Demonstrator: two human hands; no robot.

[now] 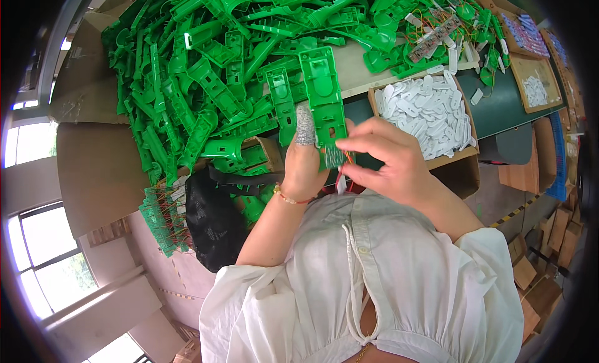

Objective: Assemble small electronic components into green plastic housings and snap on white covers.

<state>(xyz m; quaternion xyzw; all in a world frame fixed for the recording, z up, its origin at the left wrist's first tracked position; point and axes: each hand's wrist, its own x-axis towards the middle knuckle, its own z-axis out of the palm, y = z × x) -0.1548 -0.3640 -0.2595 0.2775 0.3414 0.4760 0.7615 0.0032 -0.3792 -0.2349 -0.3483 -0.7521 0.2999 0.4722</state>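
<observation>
Cluttered workbench, heaped green plastic housings (206,82) just beyond both hands, box of white plastic pieces (430,113) past the right hand. Left hand (304,166) grips a long green housing (324,101) upright, its thumb wears a finger cot; right hand (387,157) pinches a small circuit board (335,156) against the housing's lower end. Risk: board seats crooked or slips from the pinch, and its wires could snag under the fingers.

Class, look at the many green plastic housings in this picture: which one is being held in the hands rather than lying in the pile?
The long flat green housing standing upright between the left hand and right hand; all the others lie loose in the heap behind.
</observation>
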